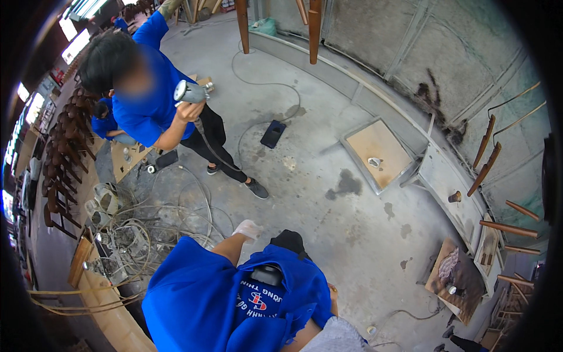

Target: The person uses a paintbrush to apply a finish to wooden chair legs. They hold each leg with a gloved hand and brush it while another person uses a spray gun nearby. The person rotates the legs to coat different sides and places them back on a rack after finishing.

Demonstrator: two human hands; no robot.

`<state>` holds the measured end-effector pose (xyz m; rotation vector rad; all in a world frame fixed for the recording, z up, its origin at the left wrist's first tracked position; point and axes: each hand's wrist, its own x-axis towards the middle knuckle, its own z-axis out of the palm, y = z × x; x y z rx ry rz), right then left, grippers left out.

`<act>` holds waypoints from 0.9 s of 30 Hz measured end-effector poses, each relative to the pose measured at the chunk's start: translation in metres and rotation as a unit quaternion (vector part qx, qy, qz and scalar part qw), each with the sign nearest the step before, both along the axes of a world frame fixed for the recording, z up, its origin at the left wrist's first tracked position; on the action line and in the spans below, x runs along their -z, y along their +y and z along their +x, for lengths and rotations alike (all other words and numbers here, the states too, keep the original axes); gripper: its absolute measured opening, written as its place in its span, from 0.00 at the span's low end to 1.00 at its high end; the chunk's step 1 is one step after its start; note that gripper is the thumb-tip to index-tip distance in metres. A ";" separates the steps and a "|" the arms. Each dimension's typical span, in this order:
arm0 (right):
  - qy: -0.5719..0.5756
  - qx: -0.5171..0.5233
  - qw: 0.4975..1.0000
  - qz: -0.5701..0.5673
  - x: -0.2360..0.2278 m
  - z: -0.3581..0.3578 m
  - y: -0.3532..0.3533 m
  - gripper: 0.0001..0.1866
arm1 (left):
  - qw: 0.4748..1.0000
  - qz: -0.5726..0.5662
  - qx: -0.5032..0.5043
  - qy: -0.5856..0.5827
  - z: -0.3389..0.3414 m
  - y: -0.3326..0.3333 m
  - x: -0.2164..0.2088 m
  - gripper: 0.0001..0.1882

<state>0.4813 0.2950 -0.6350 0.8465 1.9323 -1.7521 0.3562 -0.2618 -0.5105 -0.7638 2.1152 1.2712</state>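
Ideally, I'd steer the white-gloved left hand (249, 229) clear of the tangled, pale, flexible hoses (138, 223) to its left on the grey concrete floor (311, 193); I can't tell its finger pose, nor the mostly hidden right hand's (333, 291) grip.

Spray gun (190, 92) in co-worker's fingers (190, 111)

Across from me a co-worker (132, 120) in a blue shirt holds up a metal spray gun (190, 92). To my left I see dark brown chairs (64, 146) crowded together. On the concrete floor (305, 182) lies a dark phone (273, 134). To my right, a tan board (387, 141) sits in a metal frame, and a crumpled cloth (449, 263) rests on a stained board (460, 284).
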 end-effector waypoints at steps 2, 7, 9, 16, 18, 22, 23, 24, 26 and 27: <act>-0.008 0.011 1.000 -0.001 -0.018 -0.005 -0.006 0.12 | 1.000 0.015 -0.013 -0.006 0.002 -0.004 0.007 0.21; -0.046 0.029 0.998 0.015 -0.028 -0.008 -0.016 0.11 | 0.999 0.001 -0.028 -0.018 0.000 -0.011 0.022 0.22; -0.002 0.007 1.000 0.000 -0.028 -0.007 -0.017 0.10 | 0.999 0.014 -0.037 -0.001 -0.001 -0.012 0.023 0.21; 0.002 -0.050 0.998 0.037 -0.017 -0.003 -0.015 0.11 | 0.995 0.064 -0.077 0.010 0.008 -0.017 0.015 0.17; 0.050 -0.062 0.996 -0.039 -0.009 -0.005 -0.015 0.11 | 0.992 0.082 -0.094 0.014 0.013 -0.019 0.015 0.17; -0.006 -0.031 0.998 -0.055 0.003 -0.012 -0.017 0.11 | 0.993 0.058 -0.098 -0.022 0.023 -0.029 0.019 0.18; 0.016 -0.052 0.996 -0.066 0.004 -0.014 -0.019 0.11 | 1.000 -0.001 -0.029 0.010 0.025 -0.032 0.020 0.19; 0.012 -0.059 0.997 -0.045 0.005 -0.016 -0.020 0.11 | 0.996 -0.066 0.045 0.026 0.027 -0.034 0.021 0.20; 0.012 -0.061 0.997 -0.037 0.003 -0.021 -0.022 0.10 | 0.984 -0.126 0.117 0.053 0.032 -0.039 0.023 0.21; 0.014 -0.057 0.997 -0.049 0.002 -0.023 -0.023 0.10 | 0.984 -0.121 0.115 0.063 0.034 -0.041 0.024 0.22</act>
